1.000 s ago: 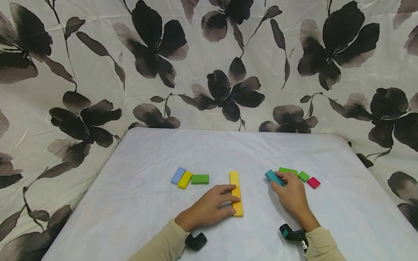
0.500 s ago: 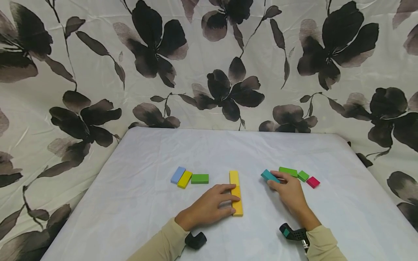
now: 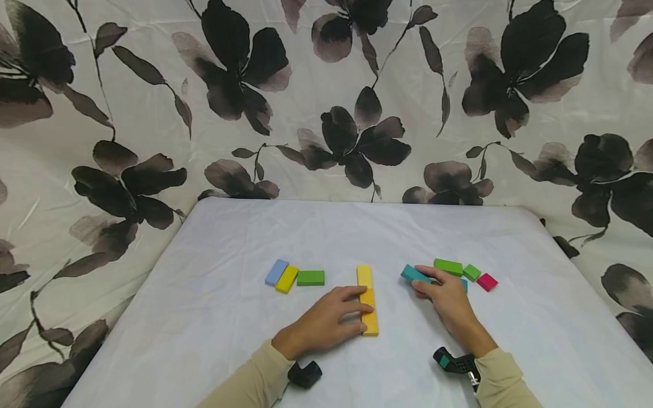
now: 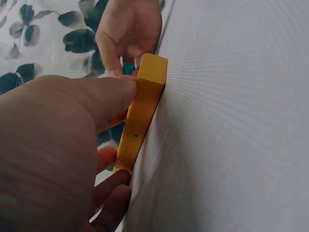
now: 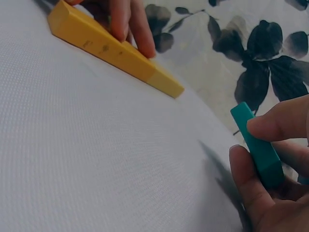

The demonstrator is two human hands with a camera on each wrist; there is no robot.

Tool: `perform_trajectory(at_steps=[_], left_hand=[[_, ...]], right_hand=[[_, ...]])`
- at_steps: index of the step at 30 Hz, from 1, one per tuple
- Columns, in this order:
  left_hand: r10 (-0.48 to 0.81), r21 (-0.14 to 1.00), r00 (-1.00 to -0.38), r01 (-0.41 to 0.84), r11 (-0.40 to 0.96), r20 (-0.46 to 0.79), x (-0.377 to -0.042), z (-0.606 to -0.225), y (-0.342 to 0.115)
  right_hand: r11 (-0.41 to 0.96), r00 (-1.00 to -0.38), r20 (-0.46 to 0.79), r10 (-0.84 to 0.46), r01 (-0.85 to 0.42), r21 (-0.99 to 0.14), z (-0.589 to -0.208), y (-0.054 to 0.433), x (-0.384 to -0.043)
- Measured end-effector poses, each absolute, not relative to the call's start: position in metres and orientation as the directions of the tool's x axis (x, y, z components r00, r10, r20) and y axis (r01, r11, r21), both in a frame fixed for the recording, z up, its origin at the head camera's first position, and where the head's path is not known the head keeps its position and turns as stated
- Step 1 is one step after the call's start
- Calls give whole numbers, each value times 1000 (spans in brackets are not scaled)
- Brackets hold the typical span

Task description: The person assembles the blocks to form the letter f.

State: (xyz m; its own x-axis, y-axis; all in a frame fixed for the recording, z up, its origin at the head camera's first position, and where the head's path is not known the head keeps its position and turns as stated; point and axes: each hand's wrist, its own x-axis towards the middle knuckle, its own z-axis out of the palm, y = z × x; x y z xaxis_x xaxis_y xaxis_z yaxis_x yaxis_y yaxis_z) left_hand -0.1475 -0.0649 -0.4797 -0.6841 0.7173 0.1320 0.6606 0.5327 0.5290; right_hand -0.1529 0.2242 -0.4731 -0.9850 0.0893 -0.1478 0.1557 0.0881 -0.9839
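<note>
My left hand [image 3: 326,320] rests with its fingertips on a yellow wooden block [image 3: 370,324], whose far end meets a second, lighter yellow block [image 3: 364,274]. In the left wrist view the thumb touches the block's near end. Thumb and fingers of my right hand [image 3: 449,297] pinch a teal block [image 3: 414,274], tilted and apart from the cloth in the right wrist view, where a shadow falls below it. Partly behind the right hand, a blue block [image 3: 465,285] shows only its end.
Left of the yellow row lie a light blue block [image 3: 276,272], a yellow block [image 3: 287,279] and a green block [image 3: 310,278]. To the right are a long green block [image 3: 448,267], a small green block [image 3: 471,272] and a red block [image 3: 487,282]. White cloth [image 3: 326,232] covers the table.
My right hand has carried the teal block a little to the left, away from the green blocks, uncovering the end of a blue block. The left hand stays on the yellow block.
</note>
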Motion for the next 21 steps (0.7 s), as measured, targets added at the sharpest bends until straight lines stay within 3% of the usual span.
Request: perform_trajectory(at_steps=[21], left_hand=[[697, 549, -707, 632, 548, 118, -149, -484, -61]], right_hand=[[138, -989, -146, 27, 148, -979, -477, 222, -152]])
